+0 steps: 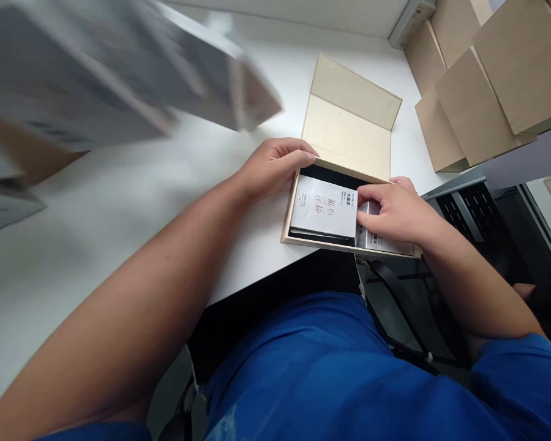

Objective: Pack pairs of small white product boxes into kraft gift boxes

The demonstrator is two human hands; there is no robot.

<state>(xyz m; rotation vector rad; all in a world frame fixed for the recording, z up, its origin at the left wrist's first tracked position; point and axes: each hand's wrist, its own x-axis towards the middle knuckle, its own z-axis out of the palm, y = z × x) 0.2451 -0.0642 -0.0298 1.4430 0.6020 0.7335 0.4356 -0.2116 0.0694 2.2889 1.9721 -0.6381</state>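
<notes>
A cream hinged gift box (286,229) with a dark inside lies near the table's front edge, its lid (344,128) folded back and away. My left hand (282,162) grips its far left corner, thumb along the rim and fingers behind. Inside, on the left, sits a flat white tea box (324,206) with printed characters. My right hand (397,208) reaches in from the right, thumb and fingertips closed at that tea box's right end. Partly hidden under this hand is a second printed pack (386,243) in the right half.
Blurred white and grey cartons (119,73) stand on the white table (202,171) at the left. Brown boxes (482,104) are stacked at the right, near a white power strip (412,23). A chair (390,282) and dark equipment are below right.
</notes>
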